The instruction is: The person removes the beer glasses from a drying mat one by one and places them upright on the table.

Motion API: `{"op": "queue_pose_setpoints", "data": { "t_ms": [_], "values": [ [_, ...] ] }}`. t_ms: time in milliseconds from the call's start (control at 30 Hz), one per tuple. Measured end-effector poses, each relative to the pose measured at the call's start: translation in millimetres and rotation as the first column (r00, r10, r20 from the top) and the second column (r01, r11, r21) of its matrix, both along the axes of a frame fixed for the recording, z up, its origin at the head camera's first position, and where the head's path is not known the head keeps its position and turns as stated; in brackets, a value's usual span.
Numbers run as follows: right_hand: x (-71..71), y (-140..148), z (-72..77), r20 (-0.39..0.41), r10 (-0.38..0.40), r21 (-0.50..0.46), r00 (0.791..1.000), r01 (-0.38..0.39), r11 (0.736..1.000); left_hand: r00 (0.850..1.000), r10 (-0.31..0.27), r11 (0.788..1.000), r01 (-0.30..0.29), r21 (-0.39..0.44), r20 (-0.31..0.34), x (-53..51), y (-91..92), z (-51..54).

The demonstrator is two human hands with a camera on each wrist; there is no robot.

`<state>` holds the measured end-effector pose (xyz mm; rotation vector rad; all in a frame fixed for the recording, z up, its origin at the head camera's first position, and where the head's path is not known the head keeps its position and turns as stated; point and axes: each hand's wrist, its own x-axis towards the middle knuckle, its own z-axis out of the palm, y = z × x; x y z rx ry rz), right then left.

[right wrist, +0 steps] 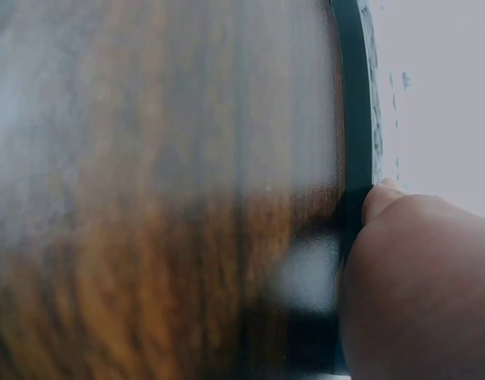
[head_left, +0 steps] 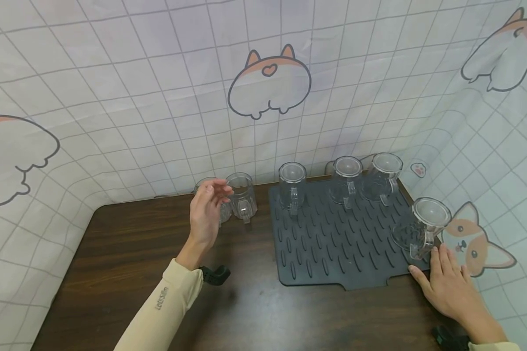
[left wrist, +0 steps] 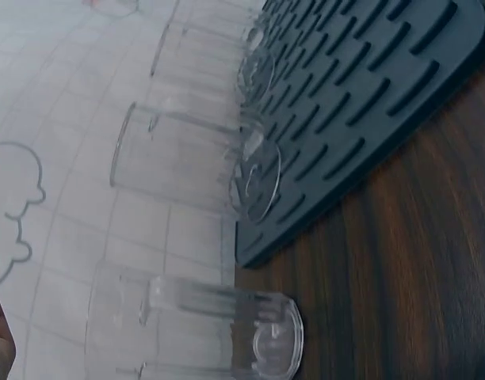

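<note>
1. Left hand (head_left: 205,214): fingers loosely bent, moderately spread, no grip seen; it stands in front of the left clear mug (head_left: 225,213), partly hiding it; contact cannot be told
2. Right clear mug (head_left: 241,192): just beside the first, on the dark wooden table (head_left: 127,248), left of the mat, handle facing the person
3. Right hand (head_left: 448,285): palm down, fingers extended, thumb apart, holding nothing; rests at the front right corner of the ridged grey mat (head_left: 334,248)
4. On the mat: three mugs (head_left: 292,187) along the back, one front-right mug (head_left: 426,219) near the right fingertips
5. Behind: grid-patterned cloth (head_left: 158,97) with cartoon animals (head_left: 270,90)
</note>
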<state>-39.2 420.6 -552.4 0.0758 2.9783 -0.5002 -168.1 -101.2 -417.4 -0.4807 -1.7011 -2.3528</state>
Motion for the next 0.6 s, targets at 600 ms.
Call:
{"op": "queue_pose_setpoints", "data": {
  "t_ms": [600],
  "values": [
    [0.4,-4,0.3,-0.003,-0.014,0.006,1.000,0.014,1.000,0.995,-0.102,0.993,0.101,-0.064,-0.019,6.5,47.7,-8.8]
  ]
}}
